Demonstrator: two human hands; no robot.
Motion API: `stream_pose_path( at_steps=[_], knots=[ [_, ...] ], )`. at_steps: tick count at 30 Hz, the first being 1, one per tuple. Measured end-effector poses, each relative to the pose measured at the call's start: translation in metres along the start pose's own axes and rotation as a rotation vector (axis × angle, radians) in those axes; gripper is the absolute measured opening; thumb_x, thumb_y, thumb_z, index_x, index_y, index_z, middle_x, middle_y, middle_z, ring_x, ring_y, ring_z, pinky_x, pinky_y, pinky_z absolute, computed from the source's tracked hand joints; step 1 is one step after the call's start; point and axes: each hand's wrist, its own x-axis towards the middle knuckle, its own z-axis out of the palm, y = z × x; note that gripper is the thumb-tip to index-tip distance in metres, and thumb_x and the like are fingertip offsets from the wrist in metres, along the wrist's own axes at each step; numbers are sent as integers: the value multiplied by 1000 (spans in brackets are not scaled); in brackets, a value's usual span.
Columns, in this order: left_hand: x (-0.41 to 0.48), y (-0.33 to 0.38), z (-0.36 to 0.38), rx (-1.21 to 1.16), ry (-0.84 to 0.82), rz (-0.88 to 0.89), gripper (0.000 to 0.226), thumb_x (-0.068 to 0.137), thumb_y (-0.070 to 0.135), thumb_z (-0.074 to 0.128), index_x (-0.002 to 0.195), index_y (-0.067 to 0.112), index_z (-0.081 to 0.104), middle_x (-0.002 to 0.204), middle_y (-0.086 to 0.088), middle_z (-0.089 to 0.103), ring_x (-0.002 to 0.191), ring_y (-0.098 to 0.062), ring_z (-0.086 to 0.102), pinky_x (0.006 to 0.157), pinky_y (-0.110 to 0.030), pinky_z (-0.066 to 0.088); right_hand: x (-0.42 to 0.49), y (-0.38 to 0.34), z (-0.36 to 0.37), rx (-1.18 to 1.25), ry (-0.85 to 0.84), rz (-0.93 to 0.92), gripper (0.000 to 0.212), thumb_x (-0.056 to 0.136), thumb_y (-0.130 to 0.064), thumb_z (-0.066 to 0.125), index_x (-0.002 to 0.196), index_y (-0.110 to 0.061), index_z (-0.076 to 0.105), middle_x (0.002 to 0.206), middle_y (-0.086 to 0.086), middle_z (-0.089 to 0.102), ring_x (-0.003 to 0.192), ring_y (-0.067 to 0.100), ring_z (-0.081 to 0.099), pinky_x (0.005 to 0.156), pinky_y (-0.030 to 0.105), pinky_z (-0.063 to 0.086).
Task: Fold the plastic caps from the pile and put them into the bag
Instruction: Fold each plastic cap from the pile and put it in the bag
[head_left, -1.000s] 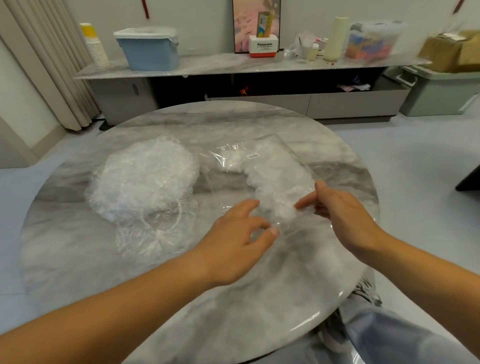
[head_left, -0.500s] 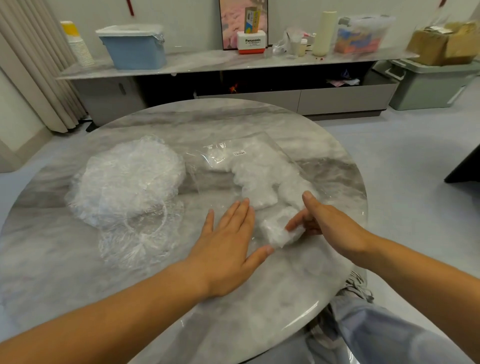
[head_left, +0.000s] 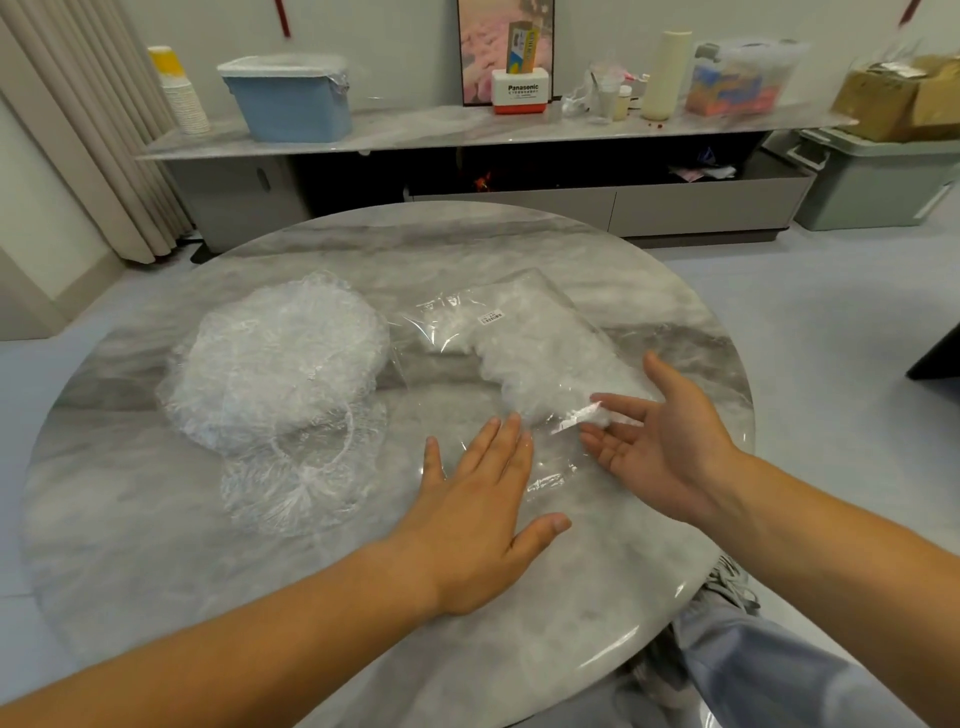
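A: What lies on the round marble table (head_left: 156, 519)?

B: Left of centre is the pile of plastic caps (head_left: 280, 358), crinkled and translucent. Single caps in it cannot be counted. One loose cap (head_left: 301, 483) spreads flat at the pile's near edge, with its elastic rim showing. Just right of the pile the clear bag (head_left: 535, 306) lies flat. It carries a small printed label (head_left: 491, 318), too small to read.

A: And inside the bag?

B: A curved band of white folded caps (head_left: 540, 364) runs from the far left corner toward the near right end. The film is so clear that its near edge is hard to trace.

A: The hands?

B: The left hand (head_left: 467, 514) lies palm down, fingers straight and slightly spread, with the fingertips at the bag's near film. The right hand (head_left: 670, 441) is turned palm up, fingers loose and apart, gripping nothing. Its fingertips sit at the nearest white wad. I cannot tell whether they are inside the bag's mouth or on top of the film.

A: Beyond the table?

B: A low sideboard (head_left: 467, 127) bears a blue lidded bin (head_left: 291, 104), a stack of paper cups (head_left: 182, 98) and a Panasonic box (head_left: 522, 93). A cardboard box (head_left: 893, 98) at far right is cut off at the edge of view. Both forearms run out of view at the near edge.
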Motion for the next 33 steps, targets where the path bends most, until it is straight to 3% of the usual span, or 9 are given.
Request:
stream_pose_path(
  at_steps=[6,11,14,16,19,24,26,29,33],
  knots=[
    [-3,0,1,-4,-18,-9,85,94,73,10,157,24,-18,161,9,-34,146,-9,-35,118,-64,-11,-9,7,0,47,99,-70,60,98,-50,59,120,5,61,121,28,61,110,38,67,98,43,56],
    [-3,0,2,-56,-19,-12,88,92,75,11,158,25,-17,160,12,-34,146,-9,-34,118,-65,-11,-10,12,0,13,74,-16,70,102,-57,45,120,10,60,125,26,59,116,40,62,103,46,51],
    [-4,-1,3,-69,-30,10,85,95,73,15,158,25,-16,161,12,-33,147,-8,-32,119,-63,-10,-4,11,4,-16,46,4,77,101,-63,36,120,8,60,127,19,61,121,32,57,98,44,50],
    [-5,-3,3,-59,-32,17,84,96,72,15,159,26,-15,162,11,-32,147,-8,-32,119,-62,-10,2,8,6,-18,49,4,79,100,-67,34,120,5,61,124,13,61,112,26,58,92,40,50],
    [-3,-5,5,-56,-37,12,82,96,72,15,160,28,-11,162,9,-30,147,-9,-32,119,-63,-10,5,5,11,34,35,-8,79,99,-66,39,139,1,49,133,18,56,110,29,58,89,38,49],
    [-5,-9,4,-98,-32,25,74,97,71,18,160,34,8,164,7,-27,148,-12,-32,118,-64,-11,-8,11,6,51,80,-80,65,101,-51,52,145,-5,38,136,25,51,119,40,59,102,44,49],
    [-10,-13,2,-162,-16,28,69,97,70,22,156,35,20,165,6,-24,148,-11,-31,119,-63,-10,-17,15,1,-79,148,-122,55,102,-44,54,138,-4,44,128,23,54,114,38,62,102,45,51],
    [-20,-20,-4,-260,94,59,58,97,68,27,139,31,40,168,7,-12,150,-5,-23,124,-53,-6,-31,14,0,-266,226,-226,30,104,-33,53,112,-5,55,101,15,59,99,31,65,83,42,56],
    [-48,-46,-12,-219,255,38,58,97,67,23,134,28,46,157,10,30,146,-8,23,121,-31,18,-54,21,24,-546,62,-454,30,103,-24,51,85,-4,64,82,12,65,75,24,66,73,42,54]
  ],
)
